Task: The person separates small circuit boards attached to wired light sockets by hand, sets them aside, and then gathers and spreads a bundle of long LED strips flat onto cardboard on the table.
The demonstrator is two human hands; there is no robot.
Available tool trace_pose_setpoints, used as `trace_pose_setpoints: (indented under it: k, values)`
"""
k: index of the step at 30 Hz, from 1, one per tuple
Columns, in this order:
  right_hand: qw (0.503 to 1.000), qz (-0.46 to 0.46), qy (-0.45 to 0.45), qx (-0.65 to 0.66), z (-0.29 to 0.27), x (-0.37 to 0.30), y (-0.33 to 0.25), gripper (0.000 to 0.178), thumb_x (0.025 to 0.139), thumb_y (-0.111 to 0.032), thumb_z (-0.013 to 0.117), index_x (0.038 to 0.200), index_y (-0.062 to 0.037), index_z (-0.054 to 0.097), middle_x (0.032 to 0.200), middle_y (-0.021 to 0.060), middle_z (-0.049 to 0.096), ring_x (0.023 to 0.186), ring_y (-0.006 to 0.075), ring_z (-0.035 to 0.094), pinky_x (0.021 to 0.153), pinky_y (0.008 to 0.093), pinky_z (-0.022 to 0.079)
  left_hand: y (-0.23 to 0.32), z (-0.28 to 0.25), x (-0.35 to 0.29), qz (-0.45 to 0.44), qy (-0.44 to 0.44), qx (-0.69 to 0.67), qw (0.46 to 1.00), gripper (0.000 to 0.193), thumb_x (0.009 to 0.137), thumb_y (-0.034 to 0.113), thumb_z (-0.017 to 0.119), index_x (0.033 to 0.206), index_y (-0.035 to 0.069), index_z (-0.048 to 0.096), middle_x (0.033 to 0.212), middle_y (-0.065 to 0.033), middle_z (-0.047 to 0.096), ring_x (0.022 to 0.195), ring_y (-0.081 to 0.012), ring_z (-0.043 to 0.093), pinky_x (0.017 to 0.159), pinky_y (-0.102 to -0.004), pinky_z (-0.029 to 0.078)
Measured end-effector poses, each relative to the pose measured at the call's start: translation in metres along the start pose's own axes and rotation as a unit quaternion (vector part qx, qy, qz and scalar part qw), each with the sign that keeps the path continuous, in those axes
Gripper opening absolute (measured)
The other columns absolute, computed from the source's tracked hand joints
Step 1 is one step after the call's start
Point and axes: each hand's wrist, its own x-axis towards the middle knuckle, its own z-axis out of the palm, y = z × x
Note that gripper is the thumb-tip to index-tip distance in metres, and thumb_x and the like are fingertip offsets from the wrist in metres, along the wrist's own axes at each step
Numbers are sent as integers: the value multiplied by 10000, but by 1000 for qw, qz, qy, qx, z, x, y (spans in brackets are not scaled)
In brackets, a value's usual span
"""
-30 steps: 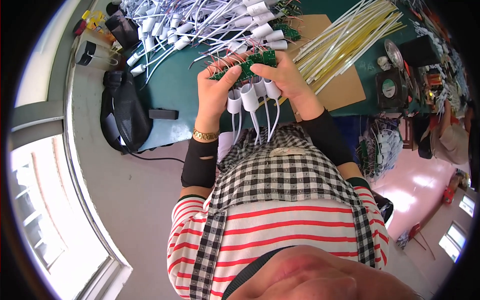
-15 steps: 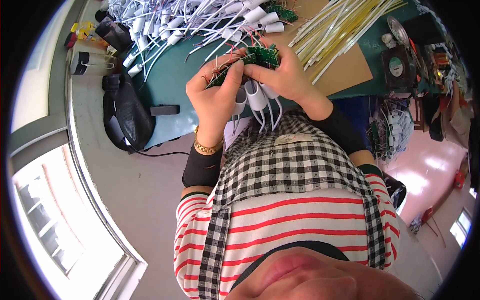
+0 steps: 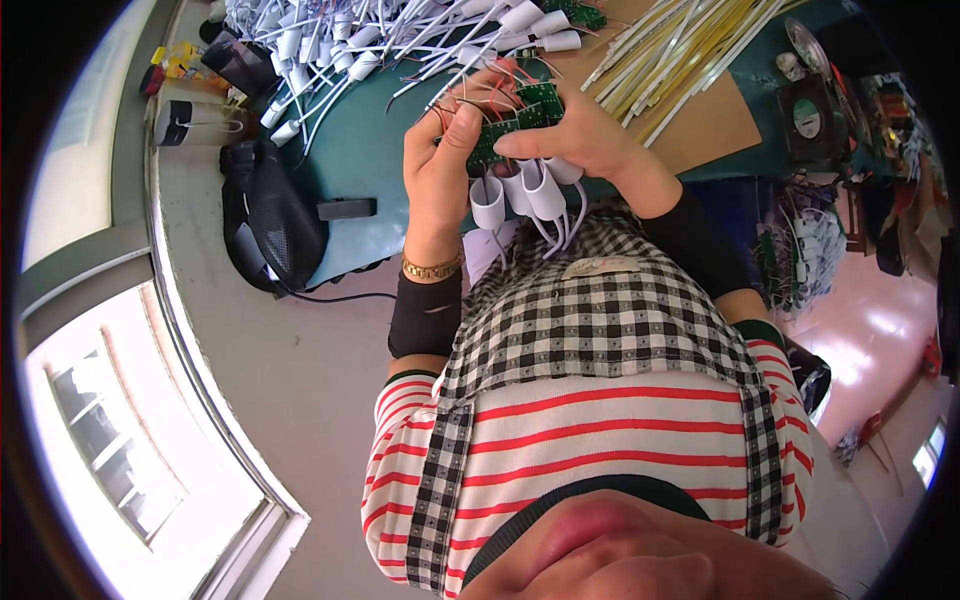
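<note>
Gripping green circuit boards [image 3: 540,110] at twelve o'clock — pinched them firmly in a closed left hand [image 3: 438,165] and a closed right hand [image 3: 595,140]. Had white tubes [image 3: 543,192] just beside them, toward six — and piled white cables [image 3: 340,45] at eleven, long strips [image 3: 680,60] toward one.

circuit boards [image 3: 508,130]: between fingers [image 3: 461,130] | cord pile [image 3: 335,35]: on table [image 3: 372,165], beyond fingers | strips [image 3: 690,50]: across cardboard [image 3: 718,130], right of pile

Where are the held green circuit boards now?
In the head view, upper middle: the green circuit boards are between the left hand and right hand, above the white caps.
</note>
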Motion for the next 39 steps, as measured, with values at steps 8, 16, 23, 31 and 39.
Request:
trace_pose_setpoints:
  k: [8,16,23,31,39]
  values:
    - [992,-61,105,-45,11,-7,5,229,723,-91,702,935,-22,647,797,2,639,709,64,566,648,232,467,-6,13,-7,16,39,109,993,239,919,146,544,1026,-55,619,1085,-98,630,927,-126,570,807,-251,459]
    - [981,-36,154,-110,19,-11,-2,200,743,-106,688,923,-27,653,792,-3,644,692,49,560,625,212,456,1,22,-13,46,101,319,941,213,913,142,559,967,-45,645,796,-93,663,729,-95,565,666,-237,458]
    - [988,-106,110,-33,14,-1,1,233,721,-114,716,924,-19,652,769,-2,648,679,54,572,609,212,461,-8,8,8,-1,-59,-23,998,542,984,376,365,1236,-97,449,1131,-149,585,1068,-207,532,966,-307,369]
    - [979,-24,133,-154,7,-6,-6,239,744,-77,719,961,-21,637,832,-8,636,727,46,554,669,209,459,-24,-13,-3,22,79,279,957,279,852,206,635,1006,-24,602,913,-116,643,833,-173,602,764,-292,468]
    - [989,-50,81,-112,3,-8,-5,309,730,-56,726,1001,-2,587,906,12,610,802,66,550,719,212,454,6,-23,10,162,-68,365,914,294,766,124,699,598,16,484,541,-74,438,450,-186,405,428,-297,310]
